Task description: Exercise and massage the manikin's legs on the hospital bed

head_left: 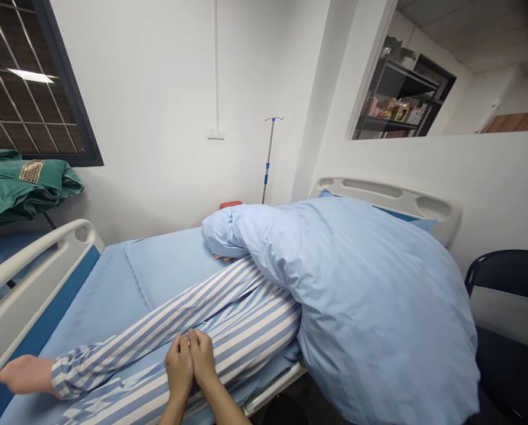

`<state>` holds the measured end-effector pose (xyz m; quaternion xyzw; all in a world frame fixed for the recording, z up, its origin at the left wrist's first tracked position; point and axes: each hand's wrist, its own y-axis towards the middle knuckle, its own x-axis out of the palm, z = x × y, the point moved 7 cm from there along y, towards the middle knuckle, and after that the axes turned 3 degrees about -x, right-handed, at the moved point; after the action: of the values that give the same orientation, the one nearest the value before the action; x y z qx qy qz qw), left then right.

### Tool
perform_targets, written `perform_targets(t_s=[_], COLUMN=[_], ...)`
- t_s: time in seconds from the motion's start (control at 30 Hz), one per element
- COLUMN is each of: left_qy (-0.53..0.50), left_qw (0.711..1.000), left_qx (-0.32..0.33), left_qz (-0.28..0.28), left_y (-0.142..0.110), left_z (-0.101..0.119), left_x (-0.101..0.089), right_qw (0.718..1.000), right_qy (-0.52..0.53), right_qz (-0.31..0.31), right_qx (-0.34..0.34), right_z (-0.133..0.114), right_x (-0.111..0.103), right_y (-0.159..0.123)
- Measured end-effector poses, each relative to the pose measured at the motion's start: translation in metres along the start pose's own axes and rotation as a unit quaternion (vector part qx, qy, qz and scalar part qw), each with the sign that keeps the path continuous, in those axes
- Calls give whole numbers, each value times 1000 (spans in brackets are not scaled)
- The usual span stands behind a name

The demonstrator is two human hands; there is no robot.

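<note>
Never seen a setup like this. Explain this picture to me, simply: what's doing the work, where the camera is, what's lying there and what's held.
There is no machine here, only a person's own two bare hands. The single picture comes from a camera worn on that person's head, looking forward and down.

The left hand and right hand are side by side with fingers curled, over a pair of legs in striped trousers. Whether their grip has caught any cloth cannot be seen.

The legs lie on a bed with a light-blue sheet, ending in a bare foot. A puffy blue quilt covers the other end. Beyond the bed is a thin hooked pole.
</note>
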<state>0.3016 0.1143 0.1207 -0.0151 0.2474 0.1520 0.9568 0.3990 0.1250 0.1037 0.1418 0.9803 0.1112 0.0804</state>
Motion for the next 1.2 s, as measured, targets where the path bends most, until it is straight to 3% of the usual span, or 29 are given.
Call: perform_targets(t_s=[0.1, 0.23, 0.37, 0.47, 0.63, 0.7, 0.77, 0.9, 1.03, 1.2], left_qy=[54, 105, 125, 102, -9, -3, 34, 80, 90, 19], left_qw=[998, 993, 991, 993, 999, 999, 998, 993, 992, 998], left_qx=[20, 39, 45, 45, 36, 29, 36, 60, 58, 40], left_qz=[-10, -31, -32, -36, -32, -32, -43, -69, -68, -42], left_y=[-2, -4, -6, -4, -3, -4, -5, -8, -9, -5], left_z=[-3, -6, -4, 2, 21, 22, 20, 12, 14, 37], left_x=[8, 14, 15, 17, 30, 38, 45, 52, 53, 64], right_qw=[999, 978, 960, 969, 995, 998, 997, 978, 968, 987], right_qy=[-38, -182, -249, -224, -83, -48, -70, -184, -233, -148], right_qz=[-15, -44, -44, -31, -7, 2, -6, -32, -35, -32], right_qx=[-1, -94, -117, -104, -59, -30, -27, -90, -91, -63], right_z=[-9, -33, -31, -20, -11, -10, -15, -31, -22, -7], right_x=[-8, -26, -38, -39, -42, -46, -53, -69, -78, -77], right_y=[3, 3, 0, 1, 9, 14, 17, 16, 12, 19])
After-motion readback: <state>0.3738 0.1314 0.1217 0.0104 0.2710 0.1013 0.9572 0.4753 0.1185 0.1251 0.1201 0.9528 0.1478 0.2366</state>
